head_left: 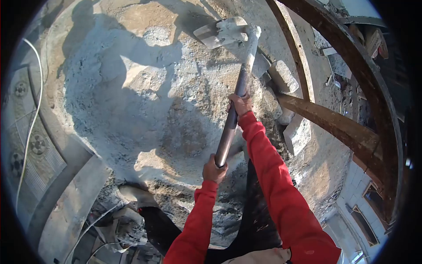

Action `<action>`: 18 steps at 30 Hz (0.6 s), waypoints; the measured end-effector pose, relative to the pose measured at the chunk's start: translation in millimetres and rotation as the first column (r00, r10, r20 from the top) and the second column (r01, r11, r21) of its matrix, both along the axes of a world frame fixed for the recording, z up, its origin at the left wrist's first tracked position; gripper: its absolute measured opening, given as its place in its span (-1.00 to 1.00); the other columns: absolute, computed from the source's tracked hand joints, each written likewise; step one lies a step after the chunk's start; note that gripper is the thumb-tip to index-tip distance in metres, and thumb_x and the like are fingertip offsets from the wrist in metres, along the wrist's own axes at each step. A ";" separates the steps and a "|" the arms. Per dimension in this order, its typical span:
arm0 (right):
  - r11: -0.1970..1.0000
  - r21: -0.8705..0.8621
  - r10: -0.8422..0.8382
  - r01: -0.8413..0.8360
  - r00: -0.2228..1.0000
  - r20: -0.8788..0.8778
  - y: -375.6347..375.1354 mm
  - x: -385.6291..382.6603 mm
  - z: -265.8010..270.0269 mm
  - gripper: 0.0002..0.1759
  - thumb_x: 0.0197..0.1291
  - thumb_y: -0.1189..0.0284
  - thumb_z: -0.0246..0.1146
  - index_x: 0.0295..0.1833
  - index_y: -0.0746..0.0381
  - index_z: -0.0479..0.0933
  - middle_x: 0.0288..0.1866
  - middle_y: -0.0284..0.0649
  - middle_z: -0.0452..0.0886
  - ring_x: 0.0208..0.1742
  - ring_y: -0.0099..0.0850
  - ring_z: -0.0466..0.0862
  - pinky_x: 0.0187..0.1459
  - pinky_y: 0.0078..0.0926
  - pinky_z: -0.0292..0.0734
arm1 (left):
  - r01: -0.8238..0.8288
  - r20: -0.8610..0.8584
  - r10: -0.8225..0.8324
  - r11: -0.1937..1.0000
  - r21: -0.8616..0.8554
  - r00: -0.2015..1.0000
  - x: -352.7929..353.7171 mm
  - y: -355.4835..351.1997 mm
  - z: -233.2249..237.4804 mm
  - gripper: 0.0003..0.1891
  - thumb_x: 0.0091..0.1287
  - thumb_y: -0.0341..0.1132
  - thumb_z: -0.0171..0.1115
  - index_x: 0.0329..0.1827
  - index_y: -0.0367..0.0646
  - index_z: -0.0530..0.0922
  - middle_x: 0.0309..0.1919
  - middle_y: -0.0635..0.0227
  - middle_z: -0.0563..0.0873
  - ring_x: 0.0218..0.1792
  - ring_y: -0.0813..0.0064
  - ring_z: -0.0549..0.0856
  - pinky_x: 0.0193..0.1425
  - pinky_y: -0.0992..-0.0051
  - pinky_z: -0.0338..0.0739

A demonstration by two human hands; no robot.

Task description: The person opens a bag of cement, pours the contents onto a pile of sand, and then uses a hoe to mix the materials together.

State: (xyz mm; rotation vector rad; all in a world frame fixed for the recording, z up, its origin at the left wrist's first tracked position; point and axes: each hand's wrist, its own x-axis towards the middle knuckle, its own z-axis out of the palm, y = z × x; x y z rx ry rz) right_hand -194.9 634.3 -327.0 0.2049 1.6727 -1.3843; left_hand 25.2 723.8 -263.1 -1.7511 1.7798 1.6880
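Note:
A hoe [231,127] with a thick dark handle and a wide, mortar-smeared blade [222,33] slants across the middle of the view. Near the handle's lower end, my left hand [214,170] is closed around it. My right hand [241,105] grips the same handle farther up, toward the blade. Beneath the tool spreads a broad heap of grey and sandy mix [145,97], partly in shadow. The blade is over the heap's far edge. Both my sleeves are red.
Wooden beams [334,119] and concrete blocks [283,77] lie right of the heap. A large curved brown frame [373,79] arches along the right. Patterned panels [37,145] and a white hose [33,105] are at left. My shoe [134,196] stands at the heap's near edge.

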 end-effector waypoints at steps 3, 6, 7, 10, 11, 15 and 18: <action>0.981 0.183 0.069 -0.056 0.996 -0.064 -15.1 28.8 13.6 -0.68 -0.10 0.57 0.22 -0.26 0.31 0.22 -0.67 -0.21 0.40 -0.77 -0.40 0.47 -0.75 -0.41 0.47 | 0.020 -0.123 -0.008 0.995 0.093 0.992 36.4 6.1 13.3 -0.55 -0.05 -0.21 0.38 -0.17 -0.27 0.43 -0.61 0.22 0.59 -0.57 0.31 0.64 -0.51 0.34 0.49; 0.899 0.425 0.117 -0.106 0.993 0.000 17.1 84.9 23.2 -0.58 -0.10 0.57 0.23 -0.13 0.34 0.20 -0.66 -0.20 0.40 -0.77 -0.39 0.46 -0.76 -0.36 0.47 | -0.145 0.076 0.124 0.791 0.595 0.989 68.5 8.6 82.7 -0.52 -0.07 -0.21 0.34 -0.12 -0.29 0.45 -0.38 -0.05 0.65 -0.29 -0.01 0.66 -0.21 0.20 0.51; 0.883 0.453 0.131 -0.123 0.991 0.015 28.3 104.7 40.0 -0.59 -0.09 0.57 0.24 -0.12 0.35 0.22 -0.65 -0.21 0.40 -0.77 -0.40 0.46 -0.76 -0.36 0.48 | -0.106 0.058 0.089 0.850 0.516 0.994 91.2 33.6 80.9 -0.52 -0.07 -0.21 0.34 -0.10 -0.28 0.46 -0.35 -0.03 0.65 -0.26 0.01 0.66 -0.19 0.20 0.52; 0.927 0.345 0.151 -0.148 0.988 0.017 78.6 146.3 72.4 -0.59 -0.10 0.56 0.25 -0.15 0.33 0.22 -0.67 -0.20 0.41 -0.80 -0.38 0.45 -0.79 -0.36 0.44 | -0.123 0.098 0.089 0.889 0.440 0.991 139.2 86.1 121.3 -0.50 -0.08 -0.21 0.34 -0.05 -0.25 0.48 -0.30 -0.02 0.66 -0.21 0.07 0.67 -0.15 0.23 0.53; 0.938 0.326 0.108 -0.119 0.993 0.052 92.0 160.7 97.6 -0.63 -0.09 0.57 0.23 -0.17 0.32 0.23 -0.68 -0.20 0.41 -0.80 -0.38 0.46 -0.78 -0.38 0.45 | -0.110 0.098 0.076 0.901 0.419 0.992 149.4 101.0 141.4 -0.48 -0.08 -0.19 0.35 -0.04 -0.23 0.49 -0.28 -0.02 0.66 -0.20 0.09 0.67 -0.13 0.24 0.53; 0.917 0.341 0.148 -0.206 0.971 0.189 153.4 206.2 163.9 -0.66 -0.10 0.61 0.24 -0.21 0.31 0.24 -0.61 -0.22 0.44 -0.75 -0.40 0.50 -0.74 -0.41 0.46 | -0.110 0.020 0.109 0.942 0.318 0.994 200.3 190.5 182.4 -0.46 -0.10 -0.22 0.40 -0.01 -0.24 0.49 -0.36 0.17 0.65 -0.45 0.40 0.65 -0.34 0.41 0.54; 0.920 0.309 0.200 -0.241 0.967 0.160 126.9 193.3 196.2 -0.56 -0.12 0.58 0.23 -0.08 0.33 0.24 -0.58 -0.23 0.45 -0.70 -0.43 0.50 -0.69 -0.44 0.47 | -0.146 -0.021 0.169 0.903 0.403 0.985 185.8 191.4 173.9 -0.49 -0.07 -0.19 0.41 -0.03 -0.20 0.52 -0.32 0.18 0.67 -0.32 0.36 0.67 -0.23 0.37 0.54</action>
